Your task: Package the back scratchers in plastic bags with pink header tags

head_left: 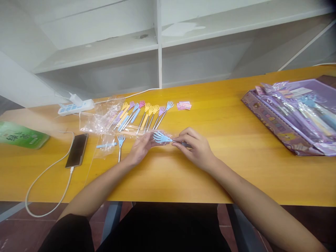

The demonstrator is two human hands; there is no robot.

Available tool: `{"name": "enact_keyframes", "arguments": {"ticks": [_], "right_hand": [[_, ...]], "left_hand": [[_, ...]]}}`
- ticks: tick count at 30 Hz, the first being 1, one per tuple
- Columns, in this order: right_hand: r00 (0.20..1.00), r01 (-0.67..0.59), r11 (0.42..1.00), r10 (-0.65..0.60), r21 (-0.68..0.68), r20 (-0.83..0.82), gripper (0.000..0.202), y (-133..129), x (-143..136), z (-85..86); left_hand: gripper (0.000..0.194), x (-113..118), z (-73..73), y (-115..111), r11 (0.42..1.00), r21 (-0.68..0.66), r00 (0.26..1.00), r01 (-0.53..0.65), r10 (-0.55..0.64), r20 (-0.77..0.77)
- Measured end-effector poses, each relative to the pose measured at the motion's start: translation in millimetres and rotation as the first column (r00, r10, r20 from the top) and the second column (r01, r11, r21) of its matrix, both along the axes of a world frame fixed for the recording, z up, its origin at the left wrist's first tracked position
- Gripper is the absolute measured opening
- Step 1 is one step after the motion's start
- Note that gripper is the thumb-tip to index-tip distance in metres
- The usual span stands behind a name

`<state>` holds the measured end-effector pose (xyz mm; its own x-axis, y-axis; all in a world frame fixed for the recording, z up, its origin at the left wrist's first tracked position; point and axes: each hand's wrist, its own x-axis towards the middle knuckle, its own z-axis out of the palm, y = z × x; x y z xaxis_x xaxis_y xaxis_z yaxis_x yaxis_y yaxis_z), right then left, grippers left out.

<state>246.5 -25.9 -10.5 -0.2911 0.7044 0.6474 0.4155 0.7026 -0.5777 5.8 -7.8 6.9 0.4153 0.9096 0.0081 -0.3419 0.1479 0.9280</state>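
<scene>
— Yellow tabletop (210,182), white shelving (159,45) behind. And at the right hand (194,148)?

— Clenched in a pinch, with thumb and fingertips on the metal shaft of a blue back scratcher (161,137), just below its claw.

— And at the left hand (140,148)?

— Apparently clasped on a clear wrapper (164,144) around or against that claw. Impossible to tell which.

— Long axis?

— Crosswise, between both hands: claw tips toward the left, shaft into the right. Left hand nearer to the tips, right hand nearer to the neck.

— Next, outward?

— Beside the left wrist, a second blue scratcher (121,142), claw pointing away; left of it, a blue handle piece (106,145) with clear film. Beyond both hands, a row of coloured scratchers (155,109), between crumpled plastic (97,122) on the left and small pink cards (184,105) on the right.

— Farther still?

— Off right, a purple box (274,124) of wrapped scratchers. Off left, a phone (76,150) on its white cable (49,164), a power strip (76,107) and a green bottle (23,134), cut off by the view's edge.
</scene>
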Motion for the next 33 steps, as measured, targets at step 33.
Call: {"name": "enact_keyframes", "arguments": {"ticks": [33], "right_hand": [[0.986, -0.097, 0.976, 0.122, -0.196, 0.116, 0.013, -0.8, -11.1, -5.8]], "left_hand": [[0.036, 8.6, -17.5, -5.2, 0.995, -0.083, 0.998, 0.06, -0.062, -0.02]]}}
